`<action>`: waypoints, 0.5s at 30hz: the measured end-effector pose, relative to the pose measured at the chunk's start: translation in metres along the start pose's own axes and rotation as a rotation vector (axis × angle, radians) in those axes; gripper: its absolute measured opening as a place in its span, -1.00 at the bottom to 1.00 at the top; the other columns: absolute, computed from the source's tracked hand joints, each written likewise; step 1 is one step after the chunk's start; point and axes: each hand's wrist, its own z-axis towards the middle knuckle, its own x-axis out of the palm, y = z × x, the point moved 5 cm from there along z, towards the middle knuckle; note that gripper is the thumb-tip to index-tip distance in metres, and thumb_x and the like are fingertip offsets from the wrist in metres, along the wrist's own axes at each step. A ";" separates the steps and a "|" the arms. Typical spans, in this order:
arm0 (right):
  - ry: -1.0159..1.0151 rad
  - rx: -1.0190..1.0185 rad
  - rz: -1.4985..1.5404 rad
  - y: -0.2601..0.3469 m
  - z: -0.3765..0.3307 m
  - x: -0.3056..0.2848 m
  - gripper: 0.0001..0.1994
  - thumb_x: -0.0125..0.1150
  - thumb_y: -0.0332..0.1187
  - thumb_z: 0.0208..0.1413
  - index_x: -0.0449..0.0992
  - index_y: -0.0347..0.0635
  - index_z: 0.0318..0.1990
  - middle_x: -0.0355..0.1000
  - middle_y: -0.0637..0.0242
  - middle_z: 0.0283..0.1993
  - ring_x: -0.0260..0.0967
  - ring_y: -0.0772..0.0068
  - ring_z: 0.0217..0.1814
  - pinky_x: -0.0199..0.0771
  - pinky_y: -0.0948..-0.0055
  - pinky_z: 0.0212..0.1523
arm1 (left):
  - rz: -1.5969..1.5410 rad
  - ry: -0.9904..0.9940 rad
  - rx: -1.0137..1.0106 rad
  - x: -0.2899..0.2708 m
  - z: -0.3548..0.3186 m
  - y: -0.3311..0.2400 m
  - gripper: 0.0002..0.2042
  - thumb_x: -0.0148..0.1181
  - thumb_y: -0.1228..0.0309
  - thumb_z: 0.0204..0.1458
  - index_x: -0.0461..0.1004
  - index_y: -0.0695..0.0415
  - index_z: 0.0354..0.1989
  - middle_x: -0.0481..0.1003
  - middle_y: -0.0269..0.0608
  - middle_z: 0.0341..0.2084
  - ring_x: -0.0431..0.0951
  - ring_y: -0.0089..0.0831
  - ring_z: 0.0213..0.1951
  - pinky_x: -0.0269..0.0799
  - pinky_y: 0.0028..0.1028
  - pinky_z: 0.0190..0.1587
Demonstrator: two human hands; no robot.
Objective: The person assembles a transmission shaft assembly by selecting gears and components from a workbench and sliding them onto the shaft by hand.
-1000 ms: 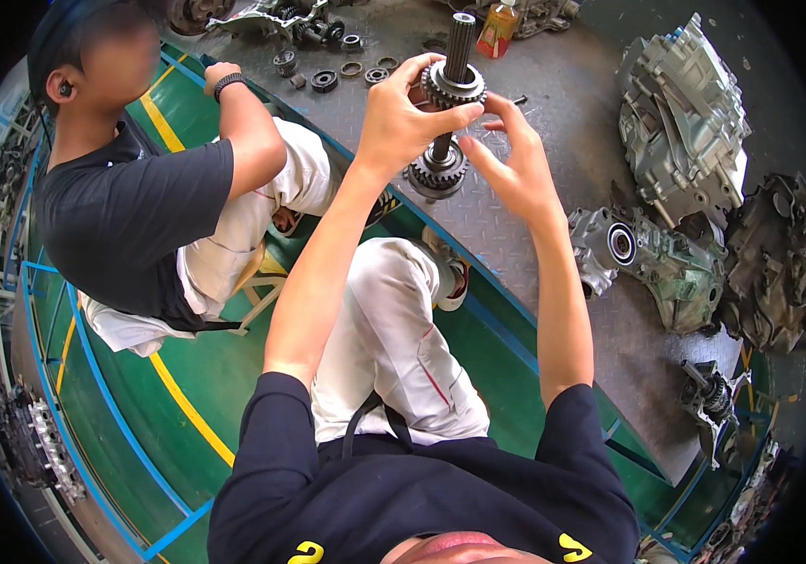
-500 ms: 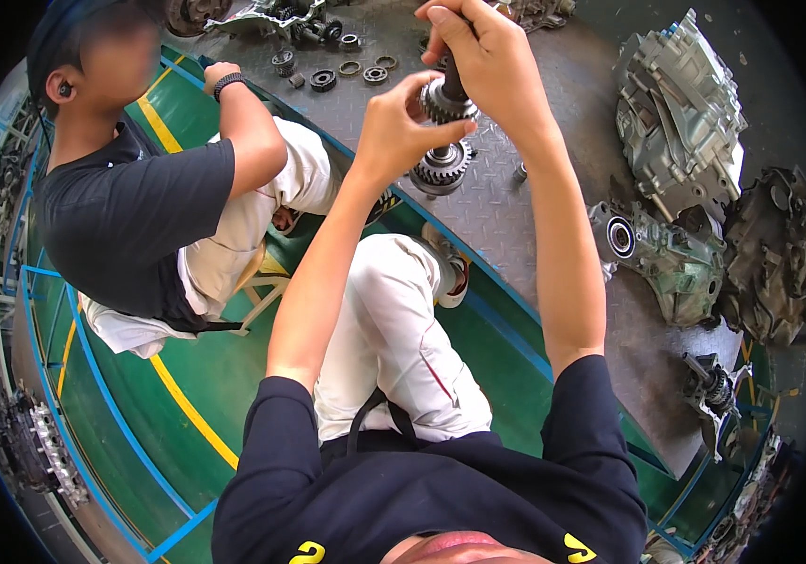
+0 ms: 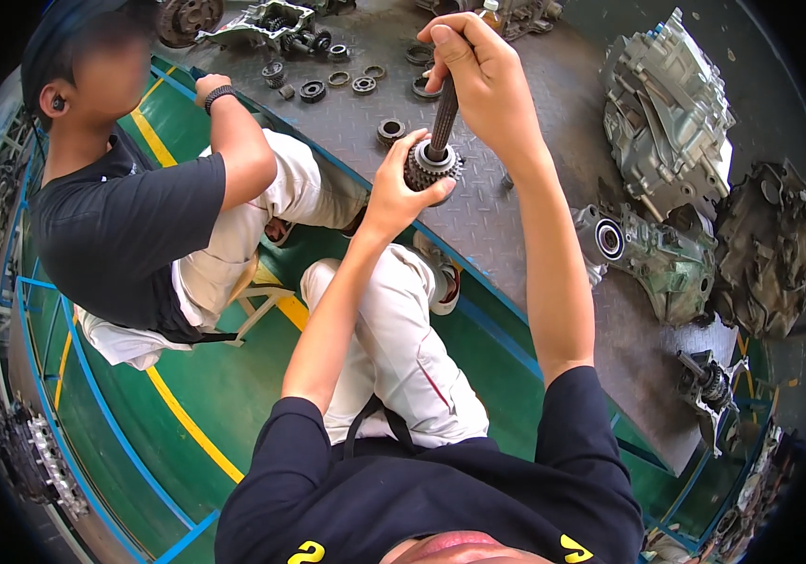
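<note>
My right hand is closed around the upper end of a dark splined gear shaft, which it holds nearly upright above the bench edge. Lower on the same shaft, my left hand wraps its thumb and fingers round a toothed gear. The shaft passes through the gear's centre; its lower end is hidden beneath the gear. Just beyond my left fingers, a dark ring-shaped part lies on the bench.
The steel-topped bench carries loose rings and a bearing. At right stand a large silver gearbox casing, a smaller housing and a dark casing. A seated person is close on my left.
My left hand has slid down the shaft with the gear, toward the lower end. My right hand keeps its grip on the top, and more bare shaft shows between my hands.
</note>
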 end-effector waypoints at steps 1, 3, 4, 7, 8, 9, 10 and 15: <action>-0.015 -0.003 0.024 -0.001 -0.001 0.000 -0.80 0.12 -0.31 0.40 0.56 -0.27 -0.10 0.44 0.38 -0.53 0.44 0.64 -0.46 0.37 0.55 -0.42 | -0.056 -0.027 -0.019 0.002 -0.002 0.000 -0.21 0.56 0.26 -0.11 0.30 0.26 0.30 0.50 -0.09 0.05 0.50 -0.36 0.10 0.36 -0.38 0.24; -0.031 -0.028 0.066 0.000 -0.001 0.004 -0.81 0.10 -0.33 0.41 0.55 -0.29 -0.10 0.41 0.41 -0.55 0.41 0.64 -0.49 0.37 0.56 -0.43 | -0.048 -0.045 -0.023 0.002 -0.001 0.003 -0.10 0.64 0.21 -0.18 0.24 0.21 0.33 0.49 -0.12 0.04 0.50 -0.41 0.06 0.39 -0.41 0.19; -0.025 -0.036 0.070 0.000 -0.002 0.004 -0.81 0.10 -0.33 0.41 0.55 -0.29 -0.10 0.41 0.41 -0.55 0.41 0.64 -0.49 0.37 0.56 -0.43 | -0.029 -0.073 -0.024 0.003 -0.002 0.004 -0.18 0.63 0.23 -0.17 0.30 0.20 0.26 0.51 -0.15 -0.02 0.51 -0.42 0.01 0.42 -0.40 0.15; -0.066 0.006 0.150 -0.002 -0.002 0.004 -0.80 0.07 -0.35 0.43 0.53 -0.32 -0.11 0.40 0.43 -0.53 0.37 0.65 -0.51 0.42 0.56 -0.42 | -0.005 -0.124 -0.004 0.005 -0.002 0.003 -0.27 0.61 0.27 -0.18 0.36 0.19 0.18 0.53 -0.21 -0.11 0.53 -0.45 -0.06 0.45 -0.41 0.10; -0.094 0.012 0.234 -0.004 -0.004 0.005 -0.79 0.06 -0.35 0.43 0.51 -0.34 -0.14 0.36 0.44 -0.53 0.31 0.66 -0.55 0.42 0.55 -0.44 | -0.030 -0.128 -0.024 0.006 -0.002 0.003 -0.28 0.61 0.26 -0.18 0.38 0.19 0.16 0.53 -0.21 -0.11 0.52 -0.47 -0.05 0.45 -0.41 0.10; -0.109 0.035 0.314 -0.006 -0.003 0.007 -0.79 0.06 -0.35 0.43 0.51 -0.34 -0.14 0.33 0.45 -0.53 0.27 0.67 -0.56 0.40 0.54 -0.45 | -0.018 -0.125 -0.016 0.006 -0.001 0.002 -0.29 0.61 0.26 -0.18 0.38 0.19 0.16 0.53 -0.21 -0.10 0.52 -0.46 -0.05 0.45 -0.42 0.10; -0.123 0.059 0.394 -0.009 -0.002 0.009 -0.79 0.06 -0.35 0.43 0.50 -0.34 -0.15 0.30 0.46 -0.53 0.23 0.68 -0.58 0.38 0.54 -0.46 | -0.007 -0.123 -0.008 0.004 0.001 0.001 -0.29 0.61 0.25 -0.19 0.39 0.20 0.15 0.53 -0.20 -0.10 0.52 -0.46 -0.04 0.45 -0.42 0.11; -0.214 0.148 0.505 -0.015 -0.001 0.013 -0.84 0.01 -0.41 0.37 0.43 -0.26 -0.27 0.19 0.55 -0.54 -0.02 0.80 -0.63 -0.03 0.64 -0.64 | -0.086 0.052 -0.160 0.000 0.009 0.002 -0.25 0.57 0.20 -0.11 0.35 0.23 0.23 0.52 -0.17 -0.03 0.51 -0.45 0.01 0.44 -0.41 0.14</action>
